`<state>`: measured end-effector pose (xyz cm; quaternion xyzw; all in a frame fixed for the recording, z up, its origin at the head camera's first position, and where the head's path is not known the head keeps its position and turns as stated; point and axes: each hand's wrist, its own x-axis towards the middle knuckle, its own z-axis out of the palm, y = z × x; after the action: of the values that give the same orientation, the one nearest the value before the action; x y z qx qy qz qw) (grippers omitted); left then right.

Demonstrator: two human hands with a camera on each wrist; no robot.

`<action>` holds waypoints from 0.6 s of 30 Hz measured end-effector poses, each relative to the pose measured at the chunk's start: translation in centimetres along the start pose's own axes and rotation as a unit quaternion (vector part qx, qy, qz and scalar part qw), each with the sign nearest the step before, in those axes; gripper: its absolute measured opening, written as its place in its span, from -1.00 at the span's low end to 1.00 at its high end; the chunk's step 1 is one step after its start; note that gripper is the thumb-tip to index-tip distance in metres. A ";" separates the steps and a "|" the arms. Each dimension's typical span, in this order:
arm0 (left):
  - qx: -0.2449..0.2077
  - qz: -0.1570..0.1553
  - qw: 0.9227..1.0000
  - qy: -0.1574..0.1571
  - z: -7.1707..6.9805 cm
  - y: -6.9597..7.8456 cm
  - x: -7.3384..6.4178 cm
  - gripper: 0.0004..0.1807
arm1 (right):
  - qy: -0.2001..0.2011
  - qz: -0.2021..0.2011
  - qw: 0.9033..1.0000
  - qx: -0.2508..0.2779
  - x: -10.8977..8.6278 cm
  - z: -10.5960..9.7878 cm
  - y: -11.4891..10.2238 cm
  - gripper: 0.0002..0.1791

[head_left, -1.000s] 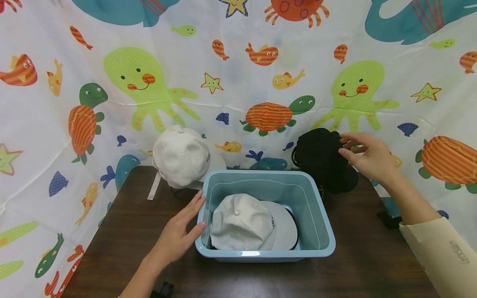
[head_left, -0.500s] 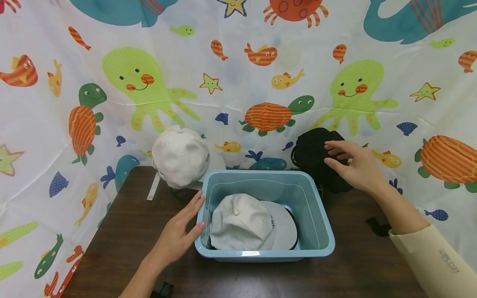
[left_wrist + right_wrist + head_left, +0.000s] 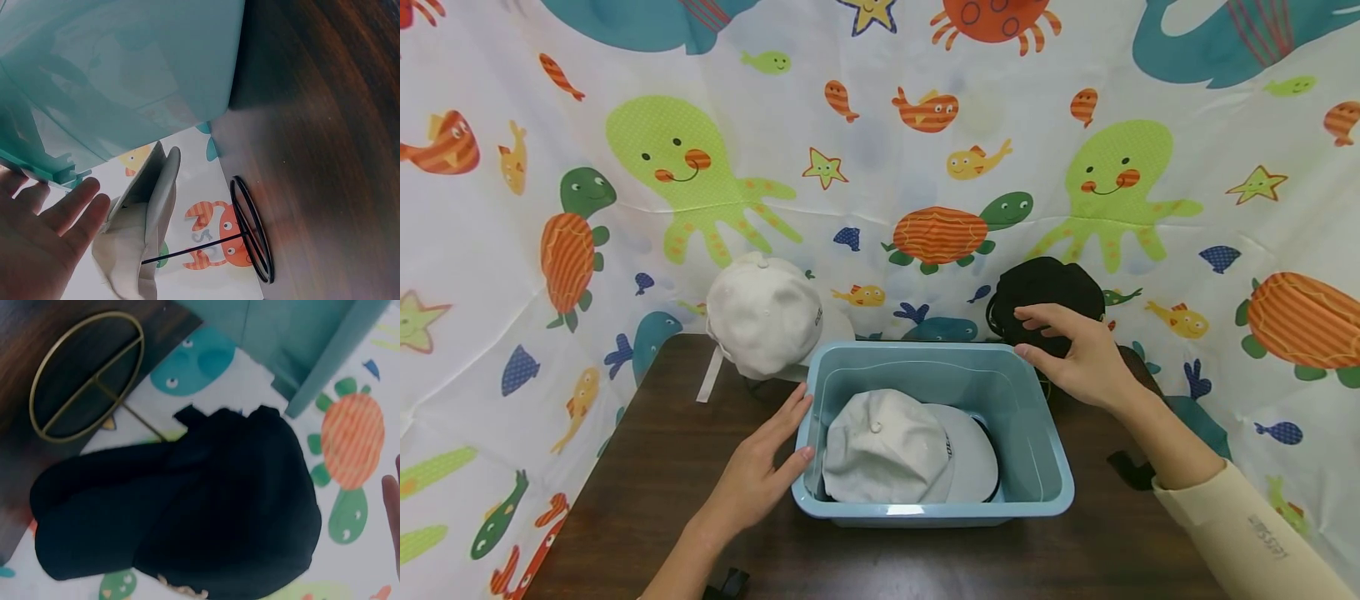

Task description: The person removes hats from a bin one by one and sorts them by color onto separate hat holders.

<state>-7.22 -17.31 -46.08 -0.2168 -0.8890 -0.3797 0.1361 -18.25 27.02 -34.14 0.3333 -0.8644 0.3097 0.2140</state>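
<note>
A light blue plastic tub stands on the table with a white baseball cap inside, its brim to the right. My left hand rests against the tub's left rim, fingers extended. In the left wrist view those fingers lie along the rim. My right hand is in the air near the tub's back right corner, fingers loosely bent and holding nothing. It partly covers a black cap in the head view. The right wrist view shows this black cap on a stand, with fingertips at the right edge.
Behind the tub's left corner, another white cap sits on a black wire stand. The black cap's stand has a brass-coloured oval base. A sea-animal printed cloth hangs behind the dark wooden table.
My right hand has moved left and down, from the black cap's right side across its front toward the tub's corner. The left hand, tub and caps stay put.
</note>
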 end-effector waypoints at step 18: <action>0.013 -0.002 1.000 -0.002 0.0 0.1 0.0 -0.29 | -0.145 -0.020 0.989 0.018 -1.0 3.7 -2.9 -0.17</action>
<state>-7.21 -17.23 -46.02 -0.2137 -0.8944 -0.3685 0.1364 -16.13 23.26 -36.24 0.3954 -0.8738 0.2695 0.0861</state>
